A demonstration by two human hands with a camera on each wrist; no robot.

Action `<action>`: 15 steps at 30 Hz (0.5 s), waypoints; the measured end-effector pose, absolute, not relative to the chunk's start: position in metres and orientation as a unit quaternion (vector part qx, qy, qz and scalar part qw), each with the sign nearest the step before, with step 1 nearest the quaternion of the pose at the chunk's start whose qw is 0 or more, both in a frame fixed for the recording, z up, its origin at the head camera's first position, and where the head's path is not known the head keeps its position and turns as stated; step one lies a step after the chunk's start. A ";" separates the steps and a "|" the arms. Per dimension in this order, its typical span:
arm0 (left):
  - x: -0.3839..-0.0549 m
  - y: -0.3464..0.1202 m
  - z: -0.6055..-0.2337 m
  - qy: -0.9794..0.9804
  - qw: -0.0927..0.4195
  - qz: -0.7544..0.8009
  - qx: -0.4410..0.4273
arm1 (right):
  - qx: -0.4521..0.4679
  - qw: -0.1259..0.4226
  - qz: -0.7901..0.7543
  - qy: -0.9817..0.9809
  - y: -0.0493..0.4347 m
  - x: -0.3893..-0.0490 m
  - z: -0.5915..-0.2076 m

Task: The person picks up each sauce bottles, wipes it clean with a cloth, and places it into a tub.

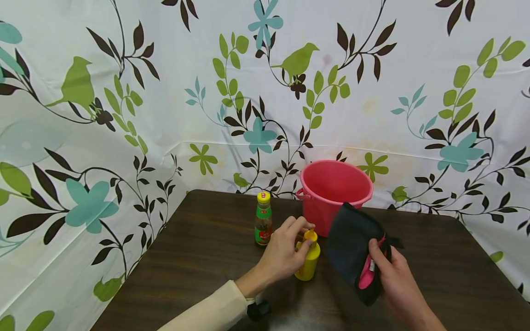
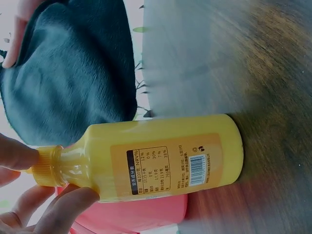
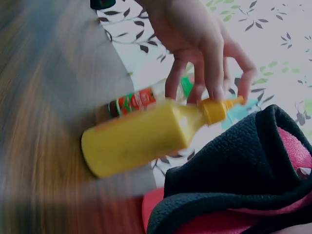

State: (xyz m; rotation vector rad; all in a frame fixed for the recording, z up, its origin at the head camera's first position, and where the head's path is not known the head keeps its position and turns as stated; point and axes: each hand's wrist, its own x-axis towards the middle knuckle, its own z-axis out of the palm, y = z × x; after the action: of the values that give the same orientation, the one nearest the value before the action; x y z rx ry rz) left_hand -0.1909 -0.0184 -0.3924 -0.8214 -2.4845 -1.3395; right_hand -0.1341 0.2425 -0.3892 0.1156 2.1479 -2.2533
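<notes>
A yellow squeeze bottle (image 1: 307, 265) with a pointed nozzle cap (image 2: 47, 165) stands upright on the table. My left hand (image 1: 285, 248) has its thumb and fingers about the cap and neck, as the left wrist view shows up close. My right hand (image 1: 395, 276) grips a dark fleece item with a pink lining (image 1: 352, 243), raised beside the bottle; whether it is a hat or a pouch I cannot tell. In the right wrist view, the folded edge of the dark fleece item (image 3: 229, 161) shows its pink inside and a small white tag.
Just behind the left hand stands a glass sauce bottle (image 1: 263, 220) with a yellow cap and green-and-red label. A pink bucket (image 1: 314, 207) is at the table's back, partly hidden by the fleece. A leaf-and-bird patterned curtain (image 1: 165, 92) hangs around the dark wooden table (image 1: 198, 257).
</notes>
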 end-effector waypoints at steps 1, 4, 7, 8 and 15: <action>-0.191 -0.018 -0.392 -0.841 0.100 -0.453 -0.277 | 0.042 0.014 -0.721 0.691 0.248 -0.133 -0.391; -0.191 -0.018 -0.392 -0.842 0.102 -0.452 -0.277 | 0.055 0.011 -0.720 0.692 0.266 -0.129 -0.395; -0.191 -0.018 -0.392 -0.843 0.106 -0.449 -0.277 | 0.081 0.018 -0.716 0.693 0.287 -0.126 -0.399; -0.191 -0.018 -0.392 -0.843 0.107 -0.448 -0.277 | 0.091 0.023 -0.715 0.693 0.295 -0.125 -0.399; -0.191 -0.018 -0.392 -0.845 0.108 -0.447 -0.274 | 0.123 0.008 -0.729 0.673 0.348 -0.117 -0.408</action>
State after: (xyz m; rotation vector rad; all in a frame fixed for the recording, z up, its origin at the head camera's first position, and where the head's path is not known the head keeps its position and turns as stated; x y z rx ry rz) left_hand -0.1906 -0.0183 -0.3919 -0.8076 -2.4857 -1.3158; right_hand -0.1173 0.3475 -0.4084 0.3830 2.1049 -2.2786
